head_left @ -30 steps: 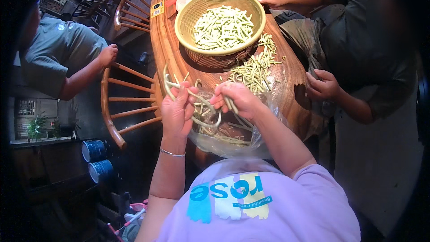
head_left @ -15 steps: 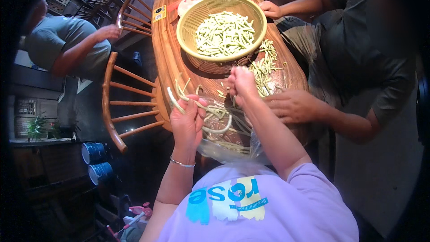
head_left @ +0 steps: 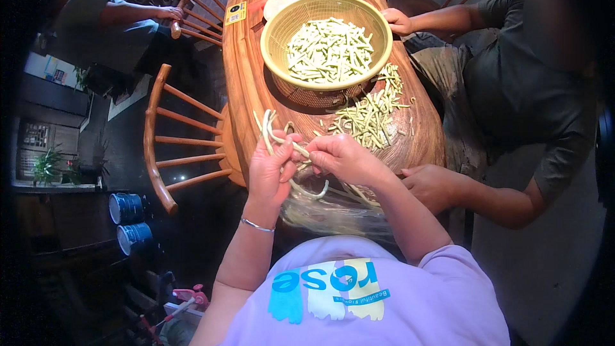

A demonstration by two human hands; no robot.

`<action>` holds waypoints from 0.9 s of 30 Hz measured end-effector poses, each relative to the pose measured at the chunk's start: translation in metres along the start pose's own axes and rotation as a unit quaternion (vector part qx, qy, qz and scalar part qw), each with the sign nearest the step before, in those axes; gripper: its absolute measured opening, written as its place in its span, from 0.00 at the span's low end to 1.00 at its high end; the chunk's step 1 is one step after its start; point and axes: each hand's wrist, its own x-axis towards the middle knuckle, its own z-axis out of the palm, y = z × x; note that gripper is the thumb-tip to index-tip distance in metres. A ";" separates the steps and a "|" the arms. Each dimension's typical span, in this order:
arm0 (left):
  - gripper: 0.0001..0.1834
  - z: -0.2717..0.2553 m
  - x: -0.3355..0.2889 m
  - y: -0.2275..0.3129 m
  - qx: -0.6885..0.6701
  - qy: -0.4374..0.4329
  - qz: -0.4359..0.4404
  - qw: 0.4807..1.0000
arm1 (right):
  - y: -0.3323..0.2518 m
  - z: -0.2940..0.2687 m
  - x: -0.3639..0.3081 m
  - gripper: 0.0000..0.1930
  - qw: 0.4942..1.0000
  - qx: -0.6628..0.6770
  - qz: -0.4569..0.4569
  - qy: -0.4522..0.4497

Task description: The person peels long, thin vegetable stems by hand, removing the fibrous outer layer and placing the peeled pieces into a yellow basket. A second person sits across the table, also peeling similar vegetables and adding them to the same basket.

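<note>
Presumably for control, left hand [head_left: 271, 168] grip holds long beans [head_left: 264, 131] | right hand [head_left: 349, 159] pinches one | plastic bag [head_left: 343, 216] handy beneath

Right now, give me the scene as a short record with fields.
left hand: holds long pale-green beans
right hand: fingertips on those beans
yellow basket: holds cut bean pieces
loose bean pieces: on the wooden table beside the basket
clear plastic bag: beneath the hands
right-side co-worker: one hand near the basket's rim, another near the right forearm
</note>
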 end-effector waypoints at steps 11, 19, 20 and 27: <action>0.05 0.005 -0.004 -0.002 0.154 0.021 0.085 0.984 | 0.051 0.022 0.019 0.09 0.952 -0.102 -0.005 0.287; 0.06 0.001 -0.005 0.008 0.043 0.038 0.053 0.997 | 0.078 -0.027 0.018 0.12 0.890 -0.288 0.161 0.314; 0.07 0.003 -0.004 0.008 0.045 0.045 0.047 0.997 | 0.059 -0.029 0.013 0.12 0.918 -0.240 0.099 0.301; 0.07 0.001 -0.001 -0.007 0.021 0.006 0.020 1.000 | -0.001 0.014 -0.004 0.11 0.968 -0.205 -0.086 0.120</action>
